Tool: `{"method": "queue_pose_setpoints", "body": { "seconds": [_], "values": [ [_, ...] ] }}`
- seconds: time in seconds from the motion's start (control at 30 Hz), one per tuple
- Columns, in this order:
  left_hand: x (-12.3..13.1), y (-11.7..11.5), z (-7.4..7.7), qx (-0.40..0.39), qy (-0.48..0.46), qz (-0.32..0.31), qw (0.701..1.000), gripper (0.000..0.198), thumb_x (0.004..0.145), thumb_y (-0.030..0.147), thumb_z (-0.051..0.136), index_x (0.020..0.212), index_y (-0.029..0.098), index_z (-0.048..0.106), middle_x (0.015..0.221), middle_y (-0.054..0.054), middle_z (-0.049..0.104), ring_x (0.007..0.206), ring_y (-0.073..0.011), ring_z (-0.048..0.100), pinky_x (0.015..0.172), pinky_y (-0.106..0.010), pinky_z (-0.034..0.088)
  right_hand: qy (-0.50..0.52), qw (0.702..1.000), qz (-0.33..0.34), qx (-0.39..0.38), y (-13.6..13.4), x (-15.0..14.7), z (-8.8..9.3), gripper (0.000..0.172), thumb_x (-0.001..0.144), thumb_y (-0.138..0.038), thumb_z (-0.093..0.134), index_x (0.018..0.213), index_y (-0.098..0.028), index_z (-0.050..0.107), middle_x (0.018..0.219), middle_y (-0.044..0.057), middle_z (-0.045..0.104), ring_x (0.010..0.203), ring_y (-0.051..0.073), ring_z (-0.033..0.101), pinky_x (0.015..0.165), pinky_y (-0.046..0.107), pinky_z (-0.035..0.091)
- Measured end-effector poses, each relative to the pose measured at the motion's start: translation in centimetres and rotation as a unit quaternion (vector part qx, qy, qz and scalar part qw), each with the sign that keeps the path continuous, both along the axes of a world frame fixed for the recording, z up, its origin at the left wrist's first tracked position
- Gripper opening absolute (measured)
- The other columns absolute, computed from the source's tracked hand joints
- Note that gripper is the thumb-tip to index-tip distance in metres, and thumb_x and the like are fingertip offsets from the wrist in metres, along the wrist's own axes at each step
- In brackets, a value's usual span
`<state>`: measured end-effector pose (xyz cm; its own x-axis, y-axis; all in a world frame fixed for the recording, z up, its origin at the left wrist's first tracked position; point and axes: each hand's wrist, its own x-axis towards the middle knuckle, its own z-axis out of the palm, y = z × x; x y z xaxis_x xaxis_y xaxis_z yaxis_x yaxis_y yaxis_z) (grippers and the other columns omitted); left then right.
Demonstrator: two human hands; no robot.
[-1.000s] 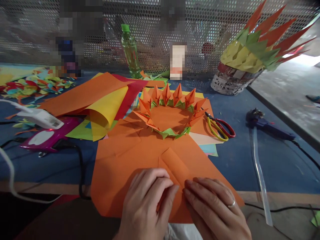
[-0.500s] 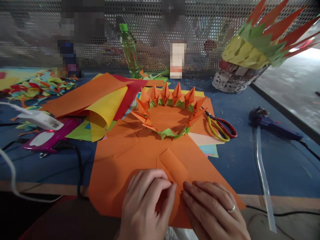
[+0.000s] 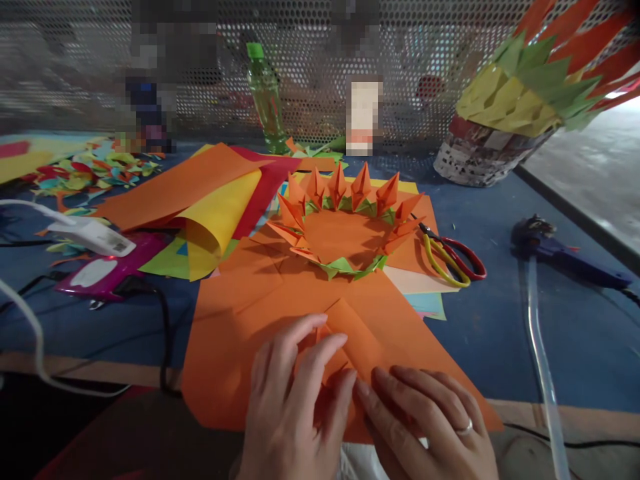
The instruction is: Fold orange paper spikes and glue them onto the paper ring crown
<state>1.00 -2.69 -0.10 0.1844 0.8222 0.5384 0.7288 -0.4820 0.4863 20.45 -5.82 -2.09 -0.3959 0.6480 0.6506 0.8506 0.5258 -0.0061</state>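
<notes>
A small folded orange paper piece (image 3: 356, 333) lies on a large orange sheet (image 3: 235, 333) at the table's near edge. My left hand (image 3: 295, 407) rests on the piece's left side, fingers bent and pressing its fold. My right hand (image 3: 425, 427), with a ring, lies flat beside it, fingertips on the piece's lower right edge. Beyond them sits a ring of orange and green folded paper points (image 3: 345, 220).
Red and yellow scissors (image 3: 453, 257) lie right of the ring. A purple glue gun (image 3: 565, 250) and a clear glue stick (image 3: 543, 373) lie at the right. Loose coloured sheets (image 3: 215, 200), a pink device (image 3: 107, 270), cables, a green bottle (image 3: 265, 100) and a paper-spiked basket (image 3: 505, 133) surround them.
My left fingers have stretched forward over the folded piece, whose far flap is now flatter and more pointed. The view has shifted slightly.
</notes>
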Motion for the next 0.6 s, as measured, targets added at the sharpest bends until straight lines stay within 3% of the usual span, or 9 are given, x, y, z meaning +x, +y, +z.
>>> {"method": "queue_pose_setpoints", "body": {
  "seconds": [0.2, 0.6],
  "values": [
    [-0.48, -0.05, 0.1, -0.012, 0.051, 0.027, 0.998, 0.034, 0.096, 0.019, 0.064, 0.13, 0.018, 0.059, 0.14, -0.014, 0.054, 0.13, -0.0293, 0.051, 0.109, -0.048, 0.04, 0.008, 1.0, 0.003, -0.006, -0.21, 0.11, -0.14, 0.031, 0.092, -0.021, 0.07, 0.119, -0.035, 0.075, 0.103, -0.006, 0.08, 0.094, 0.014, 0.074, 0.095, 0.029, 0.048],
    [-0.95, -0.31, -0.47, -0.012, 0.081, 0.008, 0.997, 0.036, 0.099, 0.013, 0.052, 0.135, 0.016, 0.056, 0.142, -0.014, 0.054, 0.131, -0.0278, 0.049, 0.113, -0.049, 0.036, -0.008, 1.0, 0.013, -0.002, -0.03, 0.5, 0.05, 0.034, 0.09, -0.021, 0.071, 0.121, -0.035, 0.074, 0.104, -0.007, 0.08, 0.091, 0.015, 0.074, 0.089, 0.032, 0.049]
  ]
}}
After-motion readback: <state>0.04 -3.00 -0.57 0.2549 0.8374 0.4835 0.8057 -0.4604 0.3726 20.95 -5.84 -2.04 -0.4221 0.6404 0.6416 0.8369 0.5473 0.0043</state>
